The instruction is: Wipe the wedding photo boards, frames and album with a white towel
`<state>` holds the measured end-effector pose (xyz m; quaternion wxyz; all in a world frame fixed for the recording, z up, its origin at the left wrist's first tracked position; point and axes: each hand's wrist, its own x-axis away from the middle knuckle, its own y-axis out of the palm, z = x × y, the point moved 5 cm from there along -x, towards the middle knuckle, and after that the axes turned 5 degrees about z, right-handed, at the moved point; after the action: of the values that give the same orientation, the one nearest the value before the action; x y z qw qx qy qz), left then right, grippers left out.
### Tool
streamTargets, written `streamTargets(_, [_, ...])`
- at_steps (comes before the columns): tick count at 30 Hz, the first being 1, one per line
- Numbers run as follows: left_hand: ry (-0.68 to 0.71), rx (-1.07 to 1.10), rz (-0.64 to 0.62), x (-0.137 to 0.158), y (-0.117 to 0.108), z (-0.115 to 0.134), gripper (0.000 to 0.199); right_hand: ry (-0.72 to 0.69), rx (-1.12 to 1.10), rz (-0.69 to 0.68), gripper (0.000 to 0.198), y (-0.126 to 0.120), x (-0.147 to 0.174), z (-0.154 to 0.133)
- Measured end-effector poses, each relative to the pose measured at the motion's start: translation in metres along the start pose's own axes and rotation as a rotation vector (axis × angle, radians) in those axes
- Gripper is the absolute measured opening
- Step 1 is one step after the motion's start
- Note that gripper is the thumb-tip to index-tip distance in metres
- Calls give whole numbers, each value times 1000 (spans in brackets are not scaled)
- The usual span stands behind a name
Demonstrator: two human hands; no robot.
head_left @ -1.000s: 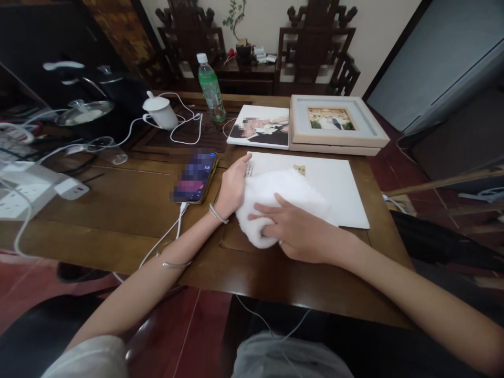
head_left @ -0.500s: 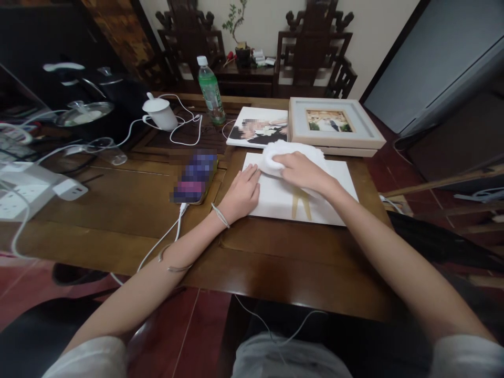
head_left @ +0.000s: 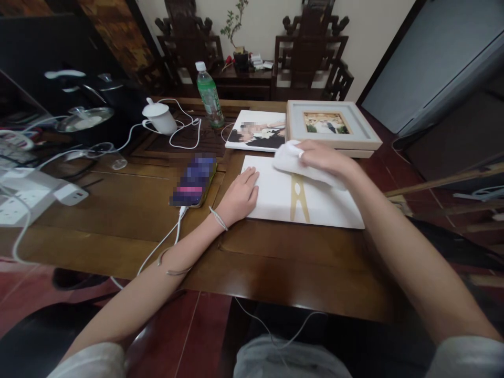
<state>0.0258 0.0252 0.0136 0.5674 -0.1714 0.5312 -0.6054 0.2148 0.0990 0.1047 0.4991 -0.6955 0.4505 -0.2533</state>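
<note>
One left hand (head_left: 239,197) touches one board (head_left: 273,197); one right hand (head_left: 326,157) holds one cloth (head_left: 286,158).

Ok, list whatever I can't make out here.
All in the head view:
Top of the gold marking on the flat white rectangular panel: covered by the fluffy white cloth in the right hand.
Content of the dark-screened rectangular phone: pixelated.
Far left end of the white plastic power strip: cut off by the left edge.
Fine detail of the small picture in the pale rectangular frame: too small.
</note>
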Motion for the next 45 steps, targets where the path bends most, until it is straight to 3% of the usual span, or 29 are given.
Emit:
streamTargets(2, [-2, -4, 2, 0, 1, -1, 48, -2, 72, 22, 28, -7, 25, 26])
streamTargets(5, [-4, 4, 9, 0, 3, -3, 47, 37, 171, 27, 20, -5, 67, 49])
streamTargets(9, [-13, 27, 25, 0, 4, -6, 46, -24, 257, -46, 23, 8, 131, 35])
streamTargets(12, [-13, 24, 17, 0, 5, -6, 47, -98, 146, -84, 33, 11, 181, 18])
streamTargets(15, [-7, 16, 4, 0, 4, -6, 47, -90, 48, -162, 46, 9, 215, 19])
streamTargets(19, [7, 2, -7, 0, 3, -5, 47, 30, 9, -150, 41, -2, 204, 42])
streamTargets(24, [6, 11, 8, 0, 4, -4, 46, 64, -3, -82, 25, -7, 126, 58])
streamTargets(27, [-18, 29, 13, 0, 4, -4, 46, 65, -34, 11, 21, 4, 87, 45])
streamTargets(30, [-33, 46, 11, 0, 5, -5, 46, 47, 30, 42, 30, 27, 73, 14])
streamTargets(35, [-46, 78, 24, 1, 7, -8, 46, -259, 51, -64, 43, 54, 106, -54])
streamTargets(38, [-54, 63, 41, 2, 6, -7, 47, -378, -31, -150, 42, 48, 144, -65])
streamTargets(41, [-111, -36, 83, 4, 0, -5, 51, -323, -97, -120, 42, 31, 175, -37])
streamTargets(45, [-232, -105, 92, 5, -7, -6, 52, -72, -71, 156, 29, 9, 194, 33])
